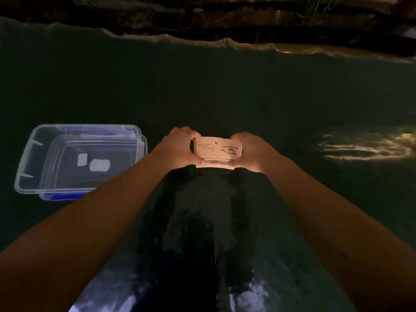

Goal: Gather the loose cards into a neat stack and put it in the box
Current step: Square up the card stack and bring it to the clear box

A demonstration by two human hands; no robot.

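- While both hands meet at the centre of the frame, the left hand (180, 146) clamps the left end of the stack (217, 152) and the right hand (252, 152) clamps the right end, thumbs on the near edge.
- The stack sits low over the dark table (225, 91); whether it touches the surface cannot be told. Its top card shows a coffee cup drawing.
- The card edges at the near side look mostly level, so the squaring seems close to done.
- To finish well, the person would likely press the ends inward evenly and tap the long edge down, keeping the thumbs firm so no card slips out.
- The box (24, 167), clear plastic, lies open at the left of the frame, well apart from the stack. Two pale patches show at its bottom; what they are is unclear.
- No loose cards are visible on the table.
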